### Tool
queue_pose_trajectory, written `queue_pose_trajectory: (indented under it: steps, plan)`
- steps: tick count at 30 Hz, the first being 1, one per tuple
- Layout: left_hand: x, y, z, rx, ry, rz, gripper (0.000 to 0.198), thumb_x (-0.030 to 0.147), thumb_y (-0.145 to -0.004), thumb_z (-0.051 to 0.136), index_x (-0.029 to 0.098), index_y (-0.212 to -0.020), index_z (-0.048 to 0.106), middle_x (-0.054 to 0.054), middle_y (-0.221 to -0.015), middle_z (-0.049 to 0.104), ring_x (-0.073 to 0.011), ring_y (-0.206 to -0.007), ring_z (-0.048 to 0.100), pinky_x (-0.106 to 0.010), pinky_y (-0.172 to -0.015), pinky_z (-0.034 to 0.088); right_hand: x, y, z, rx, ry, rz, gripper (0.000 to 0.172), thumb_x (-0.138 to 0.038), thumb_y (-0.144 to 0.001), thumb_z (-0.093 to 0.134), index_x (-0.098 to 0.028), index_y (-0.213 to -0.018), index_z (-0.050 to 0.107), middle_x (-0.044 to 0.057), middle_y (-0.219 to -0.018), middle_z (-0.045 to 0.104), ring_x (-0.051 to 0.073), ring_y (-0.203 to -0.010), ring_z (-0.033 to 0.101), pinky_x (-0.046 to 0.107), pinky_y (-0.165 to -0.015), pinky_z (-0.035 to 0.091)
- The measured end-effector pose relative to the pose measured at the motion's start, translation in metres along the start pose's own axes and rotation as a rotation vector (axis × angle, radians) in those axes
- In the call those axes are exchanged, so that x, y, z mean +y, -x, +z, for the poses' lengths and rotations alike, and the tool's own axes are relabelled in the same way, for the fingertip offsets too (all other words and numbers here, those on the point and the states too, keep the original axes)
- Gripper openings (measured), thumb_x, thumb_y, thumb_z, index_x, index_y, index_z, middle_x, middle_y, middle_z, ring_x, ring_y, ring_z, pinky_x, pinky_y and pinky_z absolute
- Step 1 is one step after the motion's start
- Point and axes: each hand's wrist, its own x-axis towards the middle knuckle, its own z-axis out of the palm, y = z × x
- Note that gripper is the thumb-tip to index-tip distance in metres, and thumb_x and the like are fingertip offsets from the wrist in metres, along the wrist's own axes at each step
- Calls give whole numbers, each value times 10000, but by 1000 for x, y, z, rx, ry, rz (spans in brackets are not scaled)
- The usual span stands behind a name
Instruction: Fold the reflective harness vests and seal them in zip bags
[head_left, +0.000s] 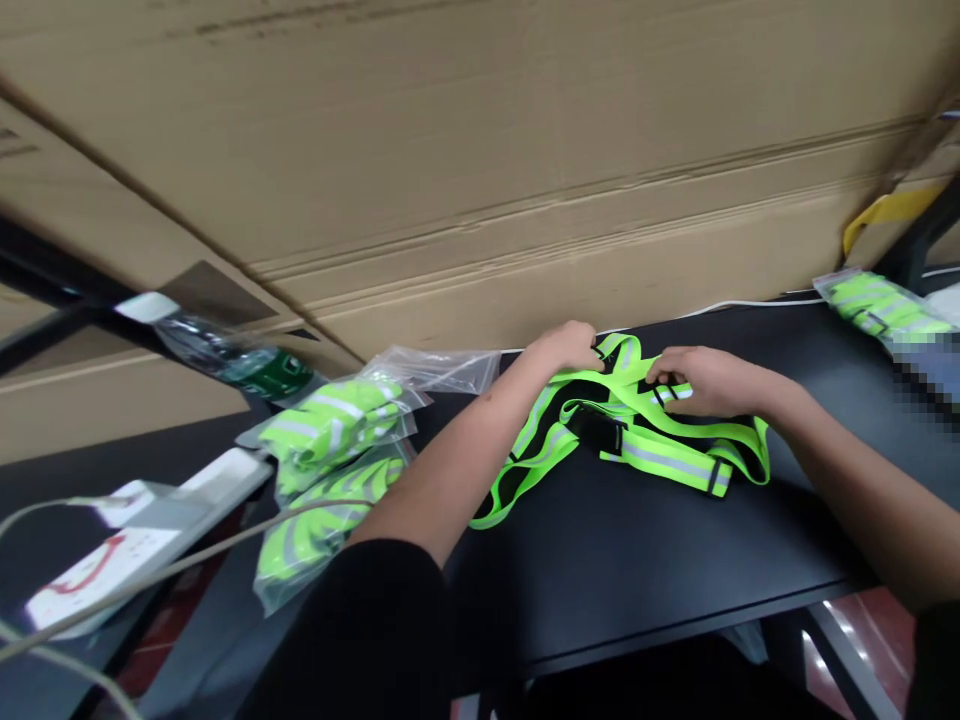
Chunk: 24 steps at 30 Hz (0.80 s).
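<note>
1. Reflective safety vest (667,462), centre of the table: fluorescent yellow-green webbing with a silver-grey reflective stripe along its length; black buckle (596,430).
2. Bagged vests (330,430), near the table's left edge: the same yellow-green, banded silver-grey, seen through clear plastic.
3. Bagged vest (881,308), far right corner of the table: matching yellow-green and silver-grey.
4. Table (675,560): plain black.
5. Cardboard carton (465,170), beyond the far edge: tan, with darker lengthwise creases.
6. Plastic bottle (240,360), beyond the left edge: green label.
7. Strap (889,215), beyond the far right corner: yellow.
8. Sleeve (360,640): black.
</note>
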Motion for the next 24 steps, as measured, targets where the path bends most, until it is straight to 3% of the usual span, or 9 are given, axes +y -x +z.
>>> queue_pose_trajectory:
  steps: [2, 7, 12, 16, 21, 24]
  plan:
    - [0, 1, 2, 36, 23, -8, 262, 300, -646, 761, 156, -865, 764, -157, -923, 742, -299, -870, 679, -383, -763, 483, 3, 3, 2, -21, 43, -21, 384, -313, -744, 682, -192, -1109, 682, 98, -1077, 692, 230, -857, 647, 377, -768, 522]
    - [-8, 12, -5, 121, 193, -50, 178, 291, -793, 640, 154, -791, 753, -112, -807, 732, -231, -772, 670, -340, -706, 490, 6, 10, 5, -29, -12, -56, 473, -518, -832, 654, -181, -1163, 652, 122, -1163, 660, 280, -1040, 633, 442, -923, 512]
    - [-10, 22, -21, 144, 440, -123, 258, 322, -934, 555, 157, -822, 720, -82, -750, 714, -161, -619, 663, -286, -608, 500, 19, 4, 16, -31, 33, -123, 416, -224, -823, 581, -196, -1233, 643, 123, -1305, 639, 298, -1213, 587, 452, -1038, 463]
    - [-15, 24, -25, 329, 533, -194, 194, 348, -915, 637, 164, -953, 686, -78, -812, 706, -180, -687, 677, -307, -666, 518, 25, -1, 18, 32, 96, -33, 533, -170, -751, 595, -203, -1281, 636, 123, -1300, 651, 308, -1196, 609, 436, -1003, 493]
    - [-37, 22, -18, 681, 376, -225, 278, 261, -846, 686, 181, -1109, 645, -95, -1163, 683, -232, -1084, 631, -344, -948, 477, 28, -6, 13, 123, 136, -24, 365, -234, -818, 562, -211, -1156, 699, 103, -1188, 708, 274, -1015, 682, 395, -858, 537]
    - [-54, 20, -9, 666, 317, -283, 297, 300, -862, 665, 169, -1127, 631, -91, -1109, 693, -218, -1029, 646, -331, -922, 488, 35, -10, 12, 229, 181, 9, 318, -232, -895, 460, -205, -1069, 723, 99, -1097, 746, 274, -951, 696, 409, -810, 535]
